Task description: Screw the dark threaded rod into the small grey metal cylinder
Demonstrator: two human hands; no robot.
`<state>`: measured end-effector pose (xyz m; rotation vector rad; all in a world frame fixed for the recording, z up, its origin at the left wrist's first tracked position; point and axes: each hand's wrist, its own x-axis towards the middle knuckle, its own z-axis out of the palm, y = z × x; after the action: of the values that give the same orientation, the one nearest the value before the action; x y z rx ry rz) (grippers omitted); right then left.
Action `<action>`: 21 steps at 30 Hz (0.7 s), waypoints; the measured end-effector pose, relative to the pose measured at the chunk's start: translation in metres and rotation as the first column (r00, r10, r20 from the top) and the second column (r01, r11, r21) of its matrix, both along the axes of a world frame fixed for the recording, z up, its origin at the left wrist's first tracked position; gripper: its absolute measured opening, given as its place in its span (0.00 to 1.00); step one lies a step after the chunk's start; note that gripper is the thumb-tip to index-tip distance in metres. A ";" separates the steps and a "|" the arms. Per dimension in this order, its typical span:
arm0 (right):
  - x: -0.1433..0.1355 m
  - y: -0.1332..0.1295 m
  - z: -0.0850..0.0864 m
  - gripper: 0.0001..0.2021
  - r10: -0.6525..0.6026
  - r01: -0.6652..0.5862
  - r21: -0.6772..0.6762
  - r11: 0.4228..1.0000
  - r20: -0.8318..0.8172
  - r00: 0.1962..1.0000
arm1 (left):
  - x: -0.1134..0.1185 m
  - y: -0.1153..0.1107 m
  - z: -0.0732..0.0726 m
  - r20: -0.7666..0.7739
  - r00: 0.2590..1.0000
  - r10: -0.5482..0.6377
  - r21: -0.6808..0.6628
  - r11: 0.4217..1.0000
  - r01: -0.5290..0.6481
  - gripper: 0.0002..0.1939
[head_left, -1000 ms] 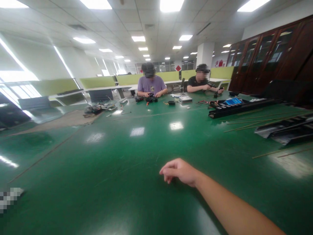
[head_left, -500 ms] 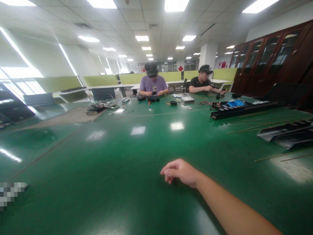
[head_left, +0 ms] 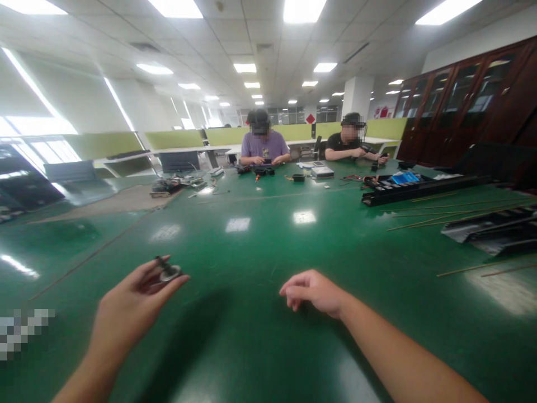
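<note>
My left hand (head_left: 134, 299) is raised above the green table (head_left: 251, 347) at the left. Its thumb and fingers are closed around a small dark part with a pale round ring (head_left: 170, 273) and a short dark stem pointing up. Its exact kind I cannot make out. To the right, my right hand (head_left: 314, 294) hangs low over the tabletop with its fingers loosely curled together. I see nothing in it, and it is apart from the left hand.
Thin rods (head_left: 423, 221) and black metal channels (head_left: 423, 189) lie at the right. Electronic parts (head_left: 168, 184) are heaped at the far left. Across the table sit a person in a purple shirt (head_left: 272, 146) and another in black (head_left: 335, 143). A pixelated object (head_left: 23, 333) is at the left edge.
My left hand has come into view from the lower left, holding the small dark part with the ring. My right hand has hardly moved.
</note>
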<state>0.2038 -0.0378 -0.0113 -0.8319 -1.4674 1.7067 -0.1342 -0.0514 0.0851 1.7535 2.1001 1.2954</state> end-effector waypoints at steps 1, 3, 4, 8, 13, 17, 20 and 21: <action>0.001 0.001 0.000 0.19 -0.012 0.012 0.005 1.000 0.001 1.000 | 0.014 0.006 -0.004 0.104 0.989 -0.109 -0.052 0.992 0.114 0.34; 0.003 0.002 0.001 0.19 -0.045 0.045 0.012 0.999 0.001 0.999 | 0.046 0.015 -0.013 0.254 0.929 -0.270 -0.053 0.955 0.292 0.31; 0.004 0.003 0.001 0.19 -0.066 0.066 0.014 0.998 0.002 0.998 | 0.062 0.018 -0.017 0.288 0.897 -0.334 -0.058 0.929 0.365 0.29; 0.003 0.006 0.000 0.15 -0.178 0.178 0.028 0.984 0.008 0.984 | 0.104 0.019 -0.031 0.154 0.816 -0.558 -0.028 0.823 0.568 0.20; -0.002 0.005 -0.006 0.13 -0.245 0.227 0.150 0.962 0.120 0.962 | 0.109 0.011 -0.045 -0.167 0.732 -0.660 0.125 0.722 0.680 0.09; -0.009 -0.006 -0.003 0.15 -0.280 0.178 0.362 0.915 0.253 0.926 | 0.102 0.006 -0.055 -0.288 0.692 -0.662 0.161 0.679 0.716 0.08; -0.012 -0.014 0.004 0.19 -0.322 0.115 0.544 0.831 0.303 0.897 | 0.100 0.006 -0.064 -0.360 0.649 -0.671 0.174 0.635 0.753 0.10; -0.012 -0.016 0.006 0.20 -0.348 0.113 0.585 0.803 0.306 0.886 | 0.100 0.006 -0.067 -0.360 0.639 -0.680 0.170 0.626 0.761 0.11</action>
<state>0.1918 -0.0537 -0.0050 -1.0169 -1.9090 0.8611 -0.0346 -0.0455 0.0184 2.6331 0.9954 1.1908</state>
